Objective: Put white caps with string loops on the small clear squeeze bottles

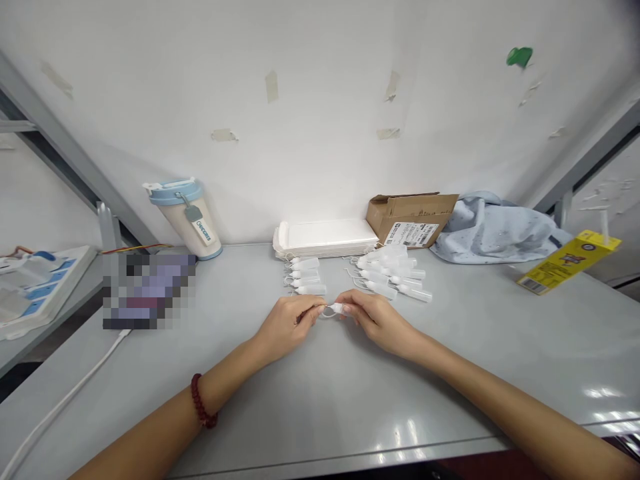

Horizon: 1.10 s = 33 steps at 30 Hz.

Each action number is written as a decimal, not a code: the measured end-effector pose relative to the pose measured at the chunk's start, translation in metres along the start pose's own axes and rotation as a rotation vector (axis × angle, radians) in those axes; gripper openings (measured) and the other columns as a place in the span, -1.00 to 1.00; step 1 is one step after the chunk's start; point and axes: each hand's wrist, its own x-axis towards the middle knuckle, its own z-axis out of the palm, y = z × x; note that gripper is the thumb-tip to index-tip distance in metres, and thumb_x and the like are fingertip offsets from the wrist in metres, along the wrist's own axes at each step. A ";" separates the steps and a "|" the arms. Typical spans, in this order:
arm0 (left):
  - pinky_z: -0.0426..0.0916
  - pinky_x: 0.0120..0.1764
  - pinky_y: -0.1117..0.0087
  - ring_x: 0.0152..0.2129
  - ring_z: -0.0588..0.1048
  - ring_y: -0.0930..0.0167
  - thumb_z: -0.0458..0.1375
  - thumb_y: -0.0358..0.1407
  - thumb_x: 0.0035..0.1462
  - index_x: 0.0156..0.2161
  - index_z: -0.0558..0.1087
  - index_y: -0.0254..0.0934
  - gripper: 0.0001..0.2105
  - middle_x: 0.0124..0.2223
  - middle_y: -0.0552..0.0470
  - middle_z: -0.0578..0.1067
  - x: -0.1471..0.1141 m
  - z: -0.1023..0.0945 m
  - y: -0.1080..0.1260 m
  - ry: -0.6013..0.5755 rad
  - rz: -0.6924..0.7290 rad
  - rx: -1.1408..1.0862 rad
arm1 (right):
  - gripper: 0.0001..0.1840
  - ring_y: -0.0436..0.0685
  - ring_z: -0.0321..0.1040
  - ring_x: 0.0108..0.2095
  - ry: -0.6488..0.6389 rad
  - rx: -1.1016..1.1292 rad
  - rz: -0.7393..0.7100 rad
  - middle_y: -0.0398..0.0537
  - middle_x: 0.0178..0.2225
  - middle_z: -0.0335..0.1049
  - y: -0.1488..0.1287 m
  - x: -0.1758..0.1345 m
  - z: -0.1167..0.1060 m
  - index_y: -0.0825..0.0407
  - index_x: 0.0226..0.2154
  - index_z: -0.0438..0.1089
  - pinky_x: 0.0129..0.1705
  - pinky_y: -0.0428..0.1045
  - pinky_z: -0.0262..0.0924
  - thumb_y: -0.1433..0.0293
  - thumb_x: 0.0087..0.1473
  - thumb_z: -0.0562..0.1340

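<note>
Grey tabletop (310, 393), white wall (320, 160) behind. Right hand (377, 321) pinches a small white-tipped bottle (339, 308) near the table's middle; left hand (286, 327) has thumb and index pressed together at its tip. Beyond: left row of bottles (306, 274), right pile of bottles (391, 267), translucent, contents unclear. Lidded tumbler (186, 223), tag lettering uncertain. Cardboard box (435, 212): printed label (413, 235), illegible. Yellow carton (567, 263): barcode (533, 285), straw (605, 227) in top.

A glossy grey table (320, 407) carries a short row of small translucent white plastic bottles (306, 274), a looser pile of similar bottles (400, 263), stacked flat white boxes (327, 233), a brown cardboard box (407, 217), crumpled pale-blue cloth (493, 230), a yellow carton (569, 262) and a cream, blue-lidded tumbler (184, 223).
</note>
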 end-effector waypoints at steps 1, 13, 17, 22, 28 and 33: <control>0.15 -0.46 0.49 -0.58 0.27 0.47 -0.11 -0.29 0.21 -0.29 0.46 -0.25 -0.72 -0.52 0.07 0.37 0.000 0.000 0.000 -0.004 0.005 0.006 | -0.76 -0.01 0.15 -0.53 -0.001 -0.001 -0.002 -0.18 -0.56 0.22 0.000 0.000 0.000 0.06 -0.26 0.30 -0.44 -0.11 0.08 0.39 0.21 -0.05; 0.18 -0.51 0.50 -0.59 0.29 0.49 0.03 -0.21 0.13 -0.24 0.46 -0.27 -0.78 -0.49 0.08 0.41 0.000 -0.003 0.002 0.009 -0.174 -0.165 | -0.73 0.03 0.27 -0.43 0.022 0.005 -0.005 -0.08 -0.42 0.38 -0.002 0.000 0.001 0.05 -0.23 0.30 -0.37 -0.08 0.14 0.36 0.23 -0.07; 0.20 -0.51 0.50 -0.58 0.28 0.50 0.03 -0.20 0.13 -0.35 0.45 -0.29 -0.77 -0.48 0.07 0.40 0.002 -0.003 0.005 -0.004 -0.206 -0.292 | -0.73 0.05 0.30 -0.39 0.019 0.017 0.011 -0.06 -0.39 0.40 -0.001 -0.001 0.001 0.05 -0.22 0.30 -0.35 -0.06 0.15 0.33 0.23 -0.06; 0.21 -0.53 0.50 -0.63 0.26 0.54 0.07 -0.21 0.10 -0.38 0.44 -0.31 -0.80 -0.52 0.11 0.34 0.003 -0.008 0.005 0.040 -0.278 -0.395 | -0.71 0.03 0.22 -0.51 0.049 -0.011 0.089 -0.11 -0.45 0.35 0.000 -0.001 -0.001 0.03 -0.15 0.27 -0.48 -0.08 0.08 0.22 0.19 0.01; 0.17 -0.56 0.51 -0.68 0.24 0.57 0.07 -0.19 0.09 -0.37 0.43 -0.33 -0.78 -0.54 0.13 0.33 0.006 -0.012 0.001 0.061 -0.331 -0.487 | -0.75 0.03 0.19 -0.50 0.077 -0.034 0.061 -0.11 -0.47 0.33 0.001 0.000 -0.001 0.06 -0.18 0.28 -0.46 -0.08 0.07 0.32 0.20 -0.03; 0.17 -0.57 0.53 -0.69 0.24 0.58 0.09 -0.22 0.07 -0.46 0.39 -0.35 -0.78 -0.57 0.14 0.33 0.005 -0.009 0.004 0.031 -0.353 -0.470 | -0.76 0.04 0.23 -0.47 0.101 -0.048 0.007 -0.11 -0.49 0.30 0.004 -0.001 0.004 0.07 -0.21 0.26 -0.42 -0.07 0.10 0.36 0.21 -0.06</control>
